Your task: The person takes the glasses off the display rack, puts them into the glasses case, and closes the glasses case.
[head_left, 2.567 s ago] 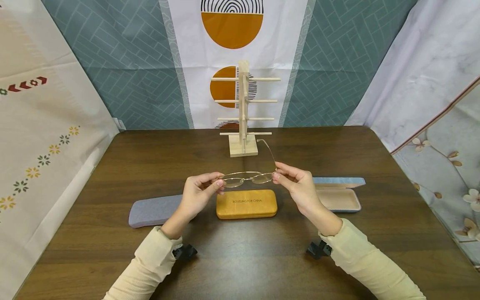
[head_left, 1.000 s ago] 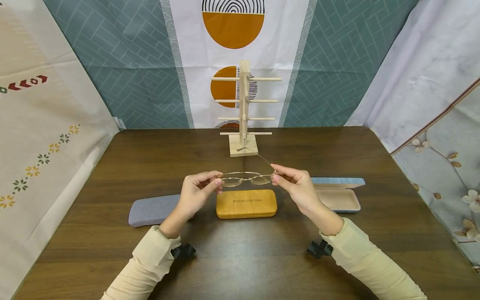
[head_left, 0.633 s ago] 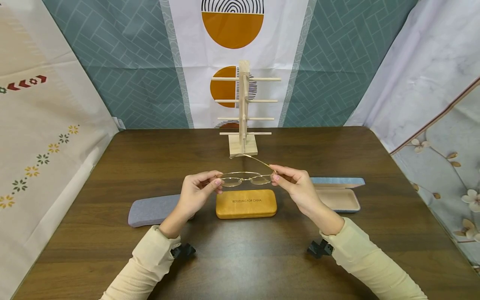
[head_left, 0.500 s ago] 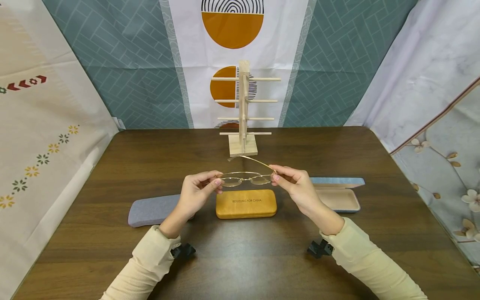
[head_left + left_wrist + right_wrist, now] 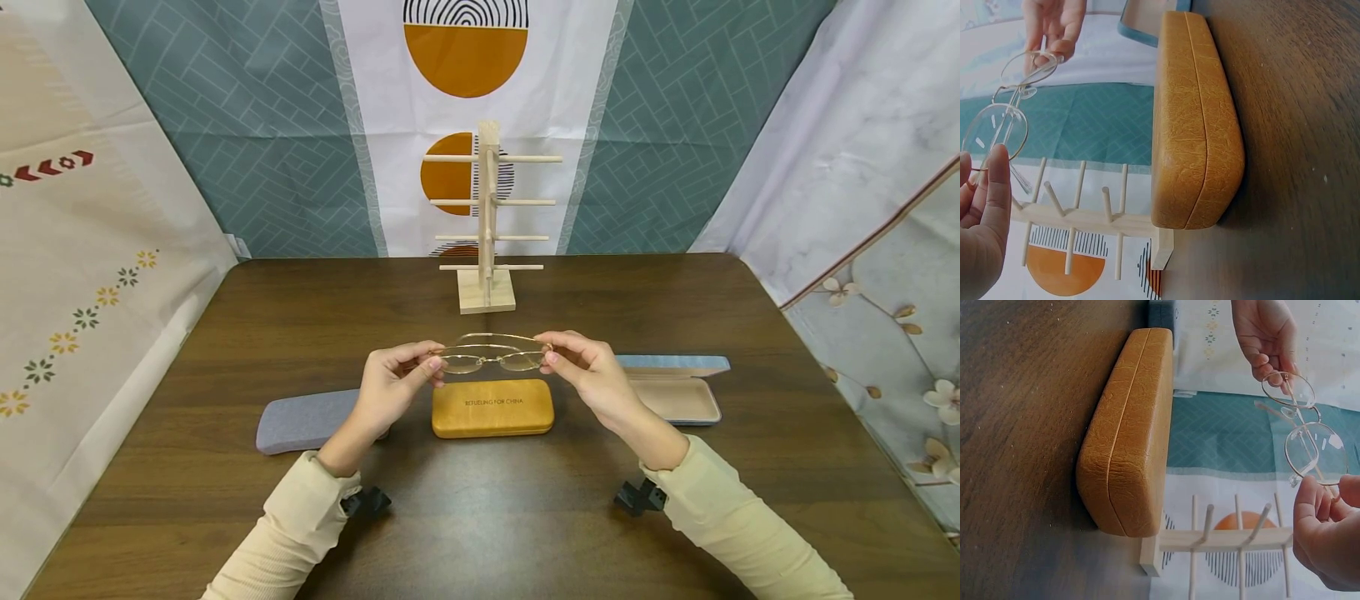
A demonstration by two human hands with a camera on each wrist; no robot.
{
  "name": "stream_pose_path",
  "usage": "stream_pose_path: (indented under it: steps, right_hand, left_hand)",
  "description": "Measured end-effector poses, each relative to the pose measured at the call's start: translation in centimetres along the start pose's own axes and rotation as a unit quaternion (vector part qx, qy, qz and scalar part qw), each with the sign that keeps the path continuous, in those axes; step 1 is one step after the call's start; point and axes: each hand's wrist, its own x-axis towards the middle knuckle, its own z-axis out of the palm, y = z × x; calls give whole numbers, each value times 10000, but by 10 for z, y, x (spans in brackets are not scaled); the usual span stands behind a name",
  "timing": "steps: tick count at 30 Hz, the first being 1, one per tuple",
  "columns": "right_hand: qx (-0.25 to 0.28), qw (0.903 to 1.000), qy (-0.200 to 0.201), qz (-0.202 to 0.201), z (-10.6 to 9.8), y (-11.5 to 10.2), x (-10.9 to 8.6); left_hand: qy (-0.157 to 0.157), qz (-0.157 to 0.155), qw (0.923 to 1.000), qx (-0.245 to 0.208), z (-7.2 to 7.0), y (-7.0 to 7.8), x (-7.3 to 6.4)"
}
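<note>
Thin gold wire-rimmed glasses [image 5: 490,359] are held up level between both hands, above a closed mustard-yellow glasses case [image 5: 493,410] with printed letters. My left hand [image 5: 399,379] pinches the frame's left end between thumb and fingers. At the other end, my right hand [image 5: 588,371] pinches the frame near the hinge. Both temples lie folded behind the lenses. In the left wrist view the glasses [image 5: 1027,70] appear edge-on with crossed temples, and the yellow case [image 5: 1191,125] stands close by. The right wrist view shows the same glasses [image 5: 1316,453] between the two hands.
A wooden rack [image 5: 487,217] with several pegs stands at the back middle of the brown table [image 5: 480,517]. A grey-blue glasses case [image 5: 307,421] lies at left, partly behind the left wrist. At right sits an open light-blue case [image 5: 678,400] with beige lining.
The right temple, sticking out toward the rack earlier, has swung inward and down and now lies folded behind the lenses. Both hands have stayed in nearly the same place.
</note>
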Motion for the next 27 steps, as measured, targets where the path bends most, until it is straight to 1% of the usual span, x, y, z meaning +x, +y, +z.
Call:
stream_pose_path:
  steps: [8,15,19,23,27]
  right_hand:
    - [-234,9997,-38,44,-1,1,0]
    - [-284,9996,-16,31,-3,0,0]
    - [-236,9997,21,100,-6,-1,-1]
    - [-245,9995,64,181,-9,-1,-2]
    - [-262,9993,103,261,-12,-1,-3]
  left_hand:
    - [-3,1,10000,17,0,0,0]
    - [-91,-51,9999,-33,1,1,1]
    - [-161,-149,9998,-20,2,2,2]
    - [-228,-273,9993,116,4,1,4]
    - [-303,-486,9980,248,6,0,5]
